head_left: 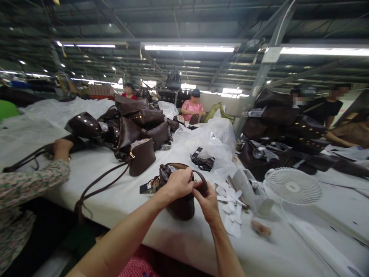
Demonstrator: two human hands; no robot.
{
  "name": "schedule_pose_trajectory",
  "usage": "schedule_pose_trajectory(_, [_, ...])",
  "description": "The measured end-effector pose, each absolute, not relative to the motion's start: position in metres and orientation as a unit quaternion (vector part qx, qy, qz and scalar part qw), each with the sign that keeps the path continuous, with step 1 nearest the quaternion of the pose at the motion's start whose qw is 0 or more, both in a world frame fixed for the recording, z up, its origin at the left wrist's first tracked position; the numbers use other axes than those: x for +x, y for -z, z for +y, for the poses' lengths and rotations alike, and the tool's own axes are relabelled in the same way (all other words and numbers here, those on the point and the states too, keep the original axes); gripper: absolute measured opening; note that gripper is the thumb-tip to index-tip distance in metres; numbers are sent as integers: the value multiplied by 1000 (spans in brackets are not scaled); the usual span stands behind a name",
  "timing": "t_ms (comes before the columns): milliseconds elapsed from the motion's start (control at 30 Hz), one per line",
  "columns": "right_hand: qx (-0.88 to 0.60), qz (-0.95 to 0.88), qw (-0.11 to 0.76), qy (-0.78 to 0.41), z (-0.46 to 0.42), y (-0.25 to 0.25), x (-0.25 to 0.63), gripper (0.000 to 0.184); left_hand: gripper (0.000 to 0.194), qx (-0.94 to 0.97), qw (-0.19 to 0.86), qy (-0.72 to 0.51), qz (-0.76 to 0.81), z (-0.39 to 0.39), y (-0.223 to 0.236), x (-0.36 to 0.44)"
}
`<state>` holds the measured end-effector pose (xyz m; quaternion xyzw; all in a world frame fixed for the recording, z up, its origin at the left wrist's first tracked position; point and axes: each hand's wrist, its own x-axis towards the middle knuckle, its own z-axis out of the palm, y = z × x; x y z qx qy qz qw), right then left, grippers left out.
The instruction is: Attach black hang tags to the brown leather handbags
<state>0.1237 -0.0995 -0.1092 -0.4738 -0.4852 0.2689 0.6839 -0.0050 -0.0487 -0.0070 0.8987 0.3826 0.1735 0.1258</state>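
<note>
A dark brown leather handbag (181, 209) stands upright on the white table in front of me, its top open. Over its rim, my left hand (178, 182) is closed, with thumb and fingers pinching the bag's strap (201, 181). My right hand (206, 200) meets it at the same spot, its fingers also closed on the strap, which loops up above them. The exact strap end between my fingertips is hidden. A black hang tag (147, 187) and a small gold-coloured charm lie at the bag's left side.
Another brown bag (142, 157) with a long strap stands to the left, before a pile of studded bags (127, 127). A co-worker's hand (62, 148) rests at far left. White paper pieces (232, 209), a fan (292, 186) and clear plastic (207, 138) lie rightward and behind.
</note>
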Motion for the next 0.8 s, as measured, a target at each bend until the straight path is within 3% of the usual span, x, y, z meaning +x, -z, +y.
schedule_pose_trajectory(300, [-447, -508, 684, -274, -104, 117, 122, 34, 30, 879, 71, -110, 459, -73, 4, 8])
schedule_pose_trajectory(567, [-448, -477, 717, -240, -103, 117, 116, 46, 24, 891, 69, -89, 440, -72, 0, 10])
schedule_pose_trajectory(800, [-466, -477, 699, -259, -100, 116, 116, 39, 27, 886, 92, -131, 434, -60, 9, 4])
